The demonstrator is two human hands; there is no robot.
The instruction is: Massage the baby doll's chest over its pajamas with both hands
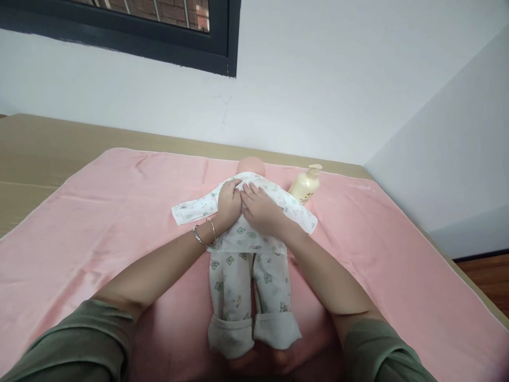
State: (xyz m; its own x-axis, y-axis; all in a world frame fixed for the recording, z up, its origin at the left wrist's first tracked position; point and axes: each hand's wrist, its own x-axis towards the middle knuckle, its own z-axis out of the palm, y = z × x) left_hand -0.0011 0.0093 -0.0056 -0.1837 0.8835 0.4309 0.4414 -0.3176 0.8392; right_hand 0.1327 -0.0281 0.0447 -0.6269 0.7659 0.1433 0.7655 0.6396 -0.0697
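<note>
A baby doll in a white printed top (254, 245) and matching trousers (237, 284) lies stretched out, its bald head (251, 166) pointing toward the wall. Both sleeves spread sideways, and the trouser cuffs are turned up. My left hand (229, 204) rests on the upper part of the top, fingers laid along the cloth; a silver bracelet circles that wrist. Beside it, my right hand (260, 209) lies flat on the same top with fingers a little apart. The hands almost touch at the middle of the torso. The doll's face is out of sight.
A cream pump bottle (305, 184) stands by the doll's right-hand sleeve. Under everything is a pink sheet (131, 233) on a tan surface (51, 140). Behind it are a white wall (302, 95) and a dark window frame (228, 40).
</note>
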